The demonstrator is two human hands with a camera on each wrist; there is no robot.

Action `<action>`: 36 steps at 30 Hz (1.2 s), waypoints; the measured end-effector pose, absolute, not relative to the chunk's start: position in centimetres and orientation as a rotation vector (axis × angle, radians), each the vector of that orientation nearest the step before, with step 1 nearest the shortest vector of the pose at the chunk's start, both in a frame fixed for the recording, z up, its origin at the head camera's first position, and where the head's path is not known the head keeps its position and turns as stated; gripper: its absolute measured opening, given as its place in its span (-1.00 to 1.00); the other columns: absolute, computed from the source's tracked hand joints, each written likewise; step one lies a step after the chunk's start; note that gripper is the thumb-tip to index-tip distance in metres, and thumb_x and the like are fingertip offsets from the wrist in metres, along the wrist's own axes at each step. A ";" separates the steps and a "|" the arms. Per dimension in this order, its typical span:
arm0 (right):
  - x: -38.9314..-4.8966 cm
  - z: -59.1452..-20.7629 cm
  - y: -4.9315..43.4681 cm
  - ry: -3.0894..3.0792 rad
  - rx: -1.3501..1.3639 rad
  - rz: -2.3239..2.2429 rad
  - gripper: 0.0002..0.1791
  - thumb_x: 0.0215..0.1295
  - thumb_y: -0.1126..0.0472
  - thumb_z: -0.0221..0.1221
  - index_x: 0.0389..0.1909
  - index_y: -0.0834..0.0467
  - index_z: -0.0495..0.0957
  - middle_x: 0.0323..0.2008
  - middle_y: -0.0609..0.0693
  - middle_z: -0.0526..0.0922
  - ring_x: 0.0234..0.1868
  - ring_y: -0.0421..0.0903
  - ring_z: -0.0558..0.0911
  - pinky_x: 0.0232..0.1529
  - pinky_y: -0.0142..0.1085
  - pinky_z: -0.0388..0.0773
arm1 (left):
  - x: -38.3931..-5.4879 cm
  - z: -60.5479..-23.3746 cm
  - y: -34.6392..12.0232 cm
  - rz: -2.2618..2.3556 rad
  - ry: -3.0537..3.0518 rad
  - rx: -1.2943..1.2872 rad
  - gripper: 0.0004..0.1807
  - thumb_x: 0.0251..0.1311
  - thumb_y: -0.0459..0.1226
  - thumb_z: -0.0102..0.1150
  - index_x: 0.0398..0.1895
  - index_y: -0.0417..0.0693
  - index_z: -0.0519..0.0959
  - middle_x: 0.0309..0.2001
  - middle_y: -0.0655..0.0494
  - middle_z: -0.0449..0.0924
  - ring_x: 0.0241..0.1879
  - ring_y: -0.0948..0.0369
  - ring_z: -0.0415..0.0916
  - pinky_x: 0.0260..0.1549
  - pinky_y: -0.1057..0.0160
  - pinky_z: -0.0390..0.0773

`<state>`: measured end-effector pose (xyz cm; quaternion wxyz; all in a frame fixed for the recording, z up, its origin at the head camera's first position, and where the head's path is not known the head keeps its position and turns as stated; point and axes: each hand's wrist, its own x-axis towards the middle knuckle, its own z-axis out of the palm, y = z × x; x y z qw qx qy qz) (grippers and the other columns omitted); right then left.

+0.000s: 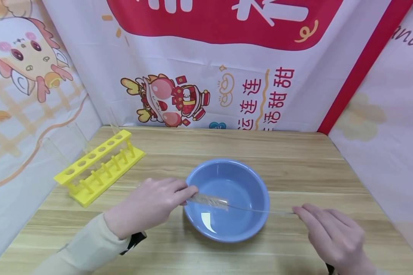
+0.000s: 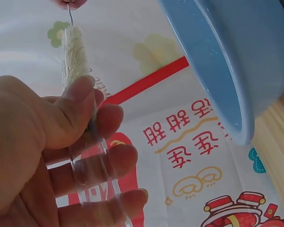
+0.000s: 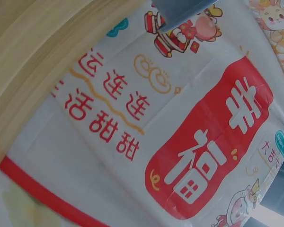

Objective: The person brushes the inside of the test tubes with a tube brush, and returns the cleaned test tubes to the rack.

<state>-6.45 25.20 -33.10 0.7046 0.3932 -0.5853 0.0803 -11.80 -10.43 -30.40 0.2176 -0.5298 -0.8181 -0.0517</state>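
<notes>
Over the blue basin (image 1: 223, 172), my left hand (image 1: 151, 206) grips a clear test tube (image 1: 223, 204) lying nearly level, its mouth toward the right. White bristles of a test tube brush (image 2: 75, 52) fill the mouth end of the tube. In the left wrist view, thumb and fingers wrap around the glass. The brush's thin wire handle (image 1: 261, 211) runs out to the right, past the basin's rim. My right hand (image 1: 337, 233) pinches its far end between thumb and fingers. Only a sliver of fingers shows at the right edge of the right wrist view.
A yellow test tube rack (image 1: 101, 179) stands on the wooden table (image 1: 289, 160) at the left, with three clear tubes (image 1: 56, 152) slanting up from it. Printed cloth (image 1: 206, 91) walls in the back and both sides.
</notes>
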 end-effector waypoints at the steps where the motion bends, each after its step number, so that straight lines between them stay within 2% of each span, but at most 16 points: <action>1: -6.4 -33.2 25.2 -1.336 0.887 0.189 -0.70 0.14 0.56 -0.03 -0.45 0.32 0.68 -0.66 0.08 0.62 -0.79 -0.11 0.45 -0.86 -0.34 0.23 | -11.8 -30.4 -10.4 -0.142 -2.272 -1.465 -0.57 0.04 -0.28 0.51 0.03 -0.04 0.66 -0.24 0.09 0.66 -0.33 0.21 0.64 -0.63 0.44 0.53; 6: -5.8 -33.5 24.5 -1.580 0.964 0.284 -0.64 0.16 0.56 -0.14 -0.44 0.31 0.66 -0.64 0.02 0.62 -0.79 -0.18 0.39 -0.84 -0.46 0.22 | -11.8 -30.5 -10.0 -0.142 -2.267 -1.454 -0.57 0.04 -0.29 0.51 0.03 -0.03 0.66 -0.23 0.08 0.67 -0.33 0.20 0.65 -0.58 0.39 0.59; 11: -5.3 -34.0 24.2 -1.791 0.964 0.350 -0.58 0.20 0.50 -0.20 -0.40 0.23 0.67 -0.62 -0.14 0.55 -0.74 -0.29 0.32 -0.77 -0.55 0.22 | -11.7 -30.3 -9.6 -0.140 -2.269 -1.440 -0.56 0.03 -0.29 0.51 0.04 -0.01 0.67 -0.21 0.07 0.68 -0.32 0.19 0.66 -0.52 0.35 0.64; 14: -5.1 -34.8 24.2 -1.957 0.921 0.422 -0.58 0.26 0.42 -0.21 -0.36 0.18 0.68 -0.62 -0.21 0.50 -0.69 -0.34 0.36 -0.72 -0.56 0.32 | -11.6 -30.5 -9.1 -0.147 -2.267 -1.448 -0.56 0.03 -0.27 0.51 0.04 -0.01 0.67 -0.22 0.09 0.68 -0.31 0.21 0.66 -0.45 0.36 0.66; 17: -4.8 -35.4 23.7 -2.127 0.876 0.543 -0.65 0.29 0.36 -0.12 -0.31 0.16 0.69 -0.60 -0.24 0.52 -0.63 -0.37 0.42 -0.61 -0.57 0.46 | -11.4 -30.9 -8.5 -0.153 -2.252 -1.462 -0.59 0.06 -0.25 0.50 0.03 -0.02 0.67 -0.23 0.09 0.68 -0.32 0.22 0.66 -0.43 0.37 0.67; 20: -4.8 -35.7 22.7 -2.191 0.890 0.661 -0.72 0.14 0.47 0.05 -0.29 0.18 0.69 -0.58 -0.19 0.58 -0.58 -0.36 0.49 -0.50 -0.55 0.55 | -11.2 -31.2 -7.9 -0.157 -2.241 -1.481 -0.60 0.09 -0.25 0.48 0.03 -0.02 0.67 -0.23 0.09 0.68 -0.31 0.21 0.66 -0.43 0.36 0.67; 24: -5.0 -35.6 21.5 -2.179 0.926 0.717 -0.58 -0.18 0.66 0.18 -0.29 0.21 0.68 -0.54 -0.13 0.64 -0.57 -0.34 0.53 -0.49 -0.55 0.57 | -11.2 -31.4 -7.5 -0.160 -2.237 -1.480 -0.59 0.09 -0.24 0.48 0.05 -0.03 0.66 -0.23 0.09 0.68 -0.31 0.20 0.66 -0.46 0.35 0.67; 26: -5.1 -35.5 21.2 -2.176 0.922 0.706 -0.55 -0.24 0.69 0.22 -0.30 0.21 0.68 -0.52 -0.12 0.67 -0.58 -0.34 0.54 -0.49 -0.55 0.58 | -11.3 -31.4 -7.5 -0.156 -2.231 -1.468 -0.60 0.10 -0.24 0.47 0.04 -0.03 0.67 -0.24 0.09 0.68 -0.33 0.20 0.66 -0.51 0.37 0.65; 29: -5.3 -35.4 21.0 -2.190 0.913 0.672 -0.52 -0.28 0.70 0.20 -0.31 0.18 0.67 -0.51 -0.13 0.67 -0.59 -0.36 0.53 -0.53 -0.57 0.55 | -11.4 -31.4 -7.6 -0.155 -2.229 -1.455 -0.60 0.09 -0.23 0.48 0.03 -0.03 0.67 -0.25 0.09 0.68 -0.35 0.22 0.66 -0.52 0.39 0.64; 33: -5.5 -35.3 21.1 -2.194 0.920 0.598 -0.49 -0.30 0.65 0.10 -0.28 0.15 0.65 -0.57 -0.18 0.57 -0.62 -0.36 0.46 -0.64 -0.58 0.44 | -11.4 -31.4 -7.8 -0.152 -2.234 -1.449 -0.59 0.09 -0.23 0.48 0.04 -0.03 0.67 -0.26 0.09 0.67 -0.37 0.23 0.65 -0.55 0.42 0.61; 36: -5.5 -35.0 21.2 -2.194 0.914 0.533 -0.56 -0.15 0.55 0.03 -0.24 0.13 0.64 -0.53 -0.16 0.59 -0.62 -0.30 0.50 -0.68 -0.51 0.43 | -11.4 -31.4 -7.8 -0.166 -2.259 -1.440 -0.58 0.10 -0.21 0.47 0.05 -0.03 0.66 -0.25 0.09 0.67 -0.37 0.23 0.65 -0.58 0.45 0.57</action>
